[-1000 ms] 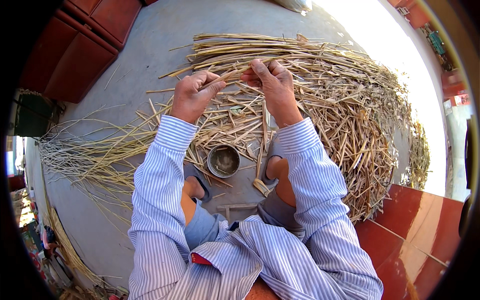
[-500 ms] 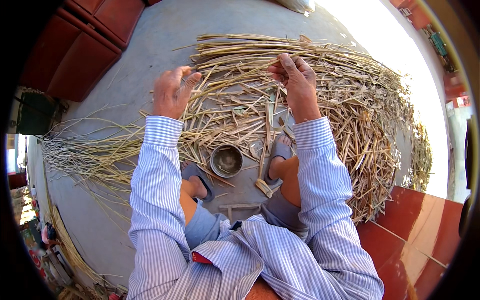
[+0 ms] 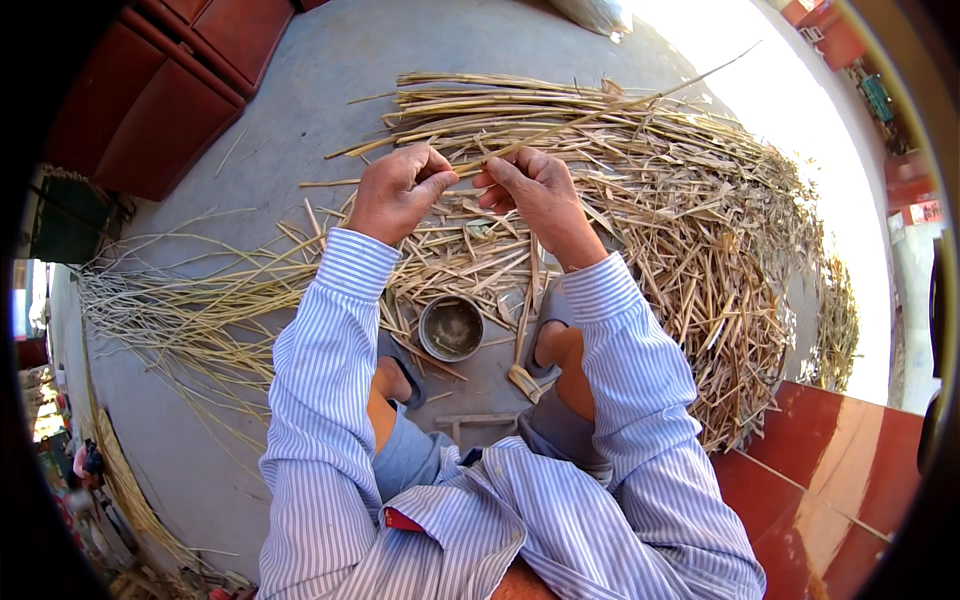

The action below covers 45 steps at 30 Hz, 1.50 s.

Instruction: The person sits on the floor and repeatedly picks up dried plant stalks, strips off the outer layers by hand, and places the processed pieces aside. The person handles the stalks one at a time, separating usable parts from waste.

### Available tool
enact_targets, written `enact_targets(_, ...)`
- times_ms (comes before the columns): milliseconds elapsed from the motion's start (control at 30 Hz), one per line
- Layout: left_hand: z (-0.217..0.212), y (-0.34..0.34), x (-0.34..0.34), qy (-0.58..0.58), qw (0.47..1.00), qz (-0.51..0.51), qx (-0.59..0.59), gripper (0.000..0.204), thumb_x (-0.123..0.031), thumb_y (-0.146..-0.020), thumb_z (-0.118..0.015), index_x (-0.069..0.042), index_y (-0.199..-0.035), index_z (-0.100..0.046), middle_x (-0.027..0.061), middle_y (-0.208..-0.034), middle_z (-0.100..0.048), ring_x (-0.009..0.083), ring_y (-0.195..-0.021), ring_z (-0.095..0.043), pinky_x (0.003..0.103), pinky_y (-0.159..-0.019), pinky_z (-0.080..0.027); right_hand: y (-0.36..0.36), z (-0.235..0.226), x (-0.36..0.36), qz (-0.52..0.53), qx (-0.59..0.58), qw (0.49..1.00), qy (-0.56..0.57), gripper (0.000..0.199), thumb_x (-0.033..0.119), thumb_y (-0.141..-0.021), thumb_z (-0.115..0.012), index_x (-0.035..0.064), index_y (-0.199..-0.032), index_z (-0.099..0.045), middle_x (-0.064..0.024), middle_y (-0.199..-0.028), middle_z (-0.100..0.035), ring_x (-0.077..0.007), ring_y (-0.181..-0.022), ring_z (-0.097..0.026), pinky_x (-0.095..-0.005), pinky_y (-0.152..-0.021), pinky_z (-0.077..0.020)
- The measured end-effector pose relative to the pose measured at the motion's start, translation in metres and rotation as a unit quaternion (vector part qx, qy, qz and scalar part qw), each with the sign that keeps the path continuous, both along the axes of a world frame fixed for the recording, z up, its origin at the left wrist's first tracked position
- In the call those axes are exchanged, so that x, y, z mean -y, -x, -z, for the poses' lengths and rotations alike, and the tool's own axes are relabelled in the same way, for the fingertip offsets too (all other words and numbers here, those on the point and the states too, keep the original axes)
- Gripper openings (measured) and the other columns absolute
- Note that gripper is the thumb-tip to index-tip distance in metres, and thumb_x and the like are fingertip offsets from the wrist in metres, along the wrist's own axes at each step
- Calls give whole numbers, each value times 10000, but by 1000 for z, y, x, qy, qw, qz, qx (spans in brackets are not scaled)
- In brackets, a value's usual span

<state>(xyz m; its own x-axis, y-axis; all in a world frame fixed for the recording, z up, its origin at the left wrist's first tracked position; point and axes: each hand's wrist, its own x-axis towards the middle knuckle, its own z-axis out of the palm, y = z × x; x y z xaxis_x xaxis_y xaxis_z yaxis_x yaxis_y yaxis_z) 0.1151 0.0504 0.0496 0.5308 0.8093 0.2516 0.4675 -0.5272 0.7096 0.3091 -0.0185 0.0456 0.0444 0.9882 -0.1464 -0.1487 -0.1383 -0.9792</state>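
Reed stalk (image 3: 600, 112): 1 long, thin, dry stem, held raised over the straw heap (image 3: 700, 230) on the concrete floor (image 3: 290, 110), tip slanting toward the floor's far right edge. Left hand (image 3: 398, 192) and right hand (image 3: 530, 188) close together, fingers pinched on its near end. Metal bowl (image 3: 451, 327) stands between the feet. Risk: a brittle stem may snap or splinter under uneven pull; sharp fibres could cut fingertips.

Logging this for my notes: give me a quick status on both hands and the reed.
Left hand and right hand both pinch one long reed. Reed slants up right over the straw pile. Small bowl sits between the feet, nothing blocking.
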Motion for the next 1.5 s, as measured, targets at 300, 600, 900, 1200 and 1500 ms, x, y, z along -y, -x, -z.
enact_targets(300,-14,12,7,155,987,12,35,103,-84,-875,-712,-3,-876,-648,4,-750,-624,61,-671,-526,226,-597,-442,-3,0,-1,-71,8,997,16,170,147,-978,-561,-3,-1006,-637,-52,-827,-669,-111,-699,-640,-239,-643,-537)
enact_targets(600,-45,18,12,130,991,28,10,87,-54,-866,-694,5,-837,-638,14,-702,-617,65,-644,-537,229,-562,-420,10,17,1,-52,-66,996,-1,167,164,-973,-585,40,-1081,-611,-60,-962,-681,-134,-873,-652,-265,-775,-538)
enact_targets(900,-54,92,9,248,967,-24,-58,138,-99,-814,-704,28,-834,-652,47,-718,-639,89,-646,-549,260,-576,-416,-93,16,-8,146,-309,936,-81,160,128,-978,-582,55,-1115,-621,-82,-1055,-694,-146,-905,-661,-240,-718,-541)
enact_targets(1200,-33,0,24,2,1000,-4,26,211,-209,-844,-723,-2,-882,-708,139,-763,-692,229,-639,-664,328,-590,-499,14,10,-5,-20,-291,955,-60,168,170,-984,-583,63,-1113,-597,-105,-1088,-687,-143,-949,-665,-241,-768,-542)
enact_targets(1500,-23,-5,28,-53,996,-47,-49,172,-227,-819,-719,-55,-815,-712,125,-709,-676,291,-625,-647,385,-554,-478,10,9,-9,86,-216,971,-62,156,192,-971,-607,50,-1031,-627,-69,-976,-717,-100,-831,-666,-226,-719,-513)
